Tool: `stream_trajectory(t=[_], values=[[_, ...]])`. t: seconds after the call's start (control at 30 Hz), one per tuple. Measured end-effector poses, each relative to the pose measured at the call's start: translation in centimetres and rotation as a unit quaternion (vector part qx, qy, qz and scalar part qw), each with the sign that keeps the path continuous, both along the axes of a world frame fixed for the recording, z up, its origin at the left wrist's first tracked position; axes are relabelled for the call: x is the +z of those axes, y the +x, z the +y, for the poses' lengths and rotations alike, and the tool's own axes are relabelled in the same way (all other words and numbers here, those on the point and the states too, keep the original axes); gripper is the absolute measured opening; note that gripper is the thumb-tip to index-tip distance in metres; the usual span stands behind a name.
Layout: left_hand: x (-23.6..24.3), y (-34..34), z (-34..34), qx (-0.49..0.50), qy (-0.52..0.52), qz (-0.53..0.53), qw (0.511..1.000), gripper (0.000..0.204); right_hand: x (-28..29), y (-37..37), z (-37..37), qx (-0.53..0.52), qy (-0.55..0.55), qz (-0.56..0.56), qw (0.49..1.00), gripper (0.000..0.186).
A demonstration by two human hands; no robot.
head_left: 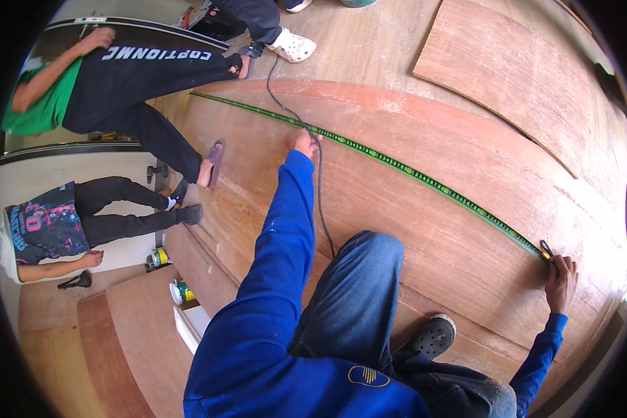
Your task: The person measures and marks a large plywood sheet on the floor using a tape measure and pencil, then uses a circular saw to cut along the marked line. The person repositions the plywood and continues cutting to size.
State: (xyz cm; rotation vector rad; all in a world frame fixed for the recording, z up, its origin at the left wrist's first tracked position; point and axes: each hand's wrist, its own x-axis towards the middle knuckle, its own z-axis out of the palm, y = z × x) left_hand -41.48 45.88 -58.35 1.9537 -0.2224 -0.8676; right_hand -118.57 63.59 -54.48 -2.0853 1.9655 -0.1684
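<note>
A green tape measure [397, 165] is drawn out in a long diagonal over a large reddish-brown plywood sheet [383, 209]. My right hand [561, 282] is closed around its near-right end, where a dark wrist loop sticks out; the case is mostly hidden by my fingers. Further left, my left hand [304, 143] is at the edge of the tape, its fingers closed on a thin black power cord [320, 188]. The cord crosses over the tape there and runs down toward my knee. Whether those fingers also touch the tape, I cannot tell.
A smaller plywood board [505, 76] lies at the upper right. Two people stand at the left, one with a sandalled foot [216, 164] on the sheet's edge; another person's white clog [292, 46] is at the top. Paint cans [181, 292] stand at lower left.
</note>
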Motion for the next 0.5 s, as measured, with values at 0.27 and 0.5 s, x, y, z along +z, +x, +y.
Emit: stream_trajectory(t=[0.27,0.5], values=[[0.3,-0.6,0.8,-0.006,-0.014,-0.001,1.000,0.015,-0.2,0.1,-0.4,-0.012,-0.010,-0.001,1.000,0.009],[-2.7,1.7,1.3,-0.043,-0.017,0.045,0.998,0.018,-0.4,-0.4,-0.4,-0.011,0.002,0.022,1.000,0.010]])
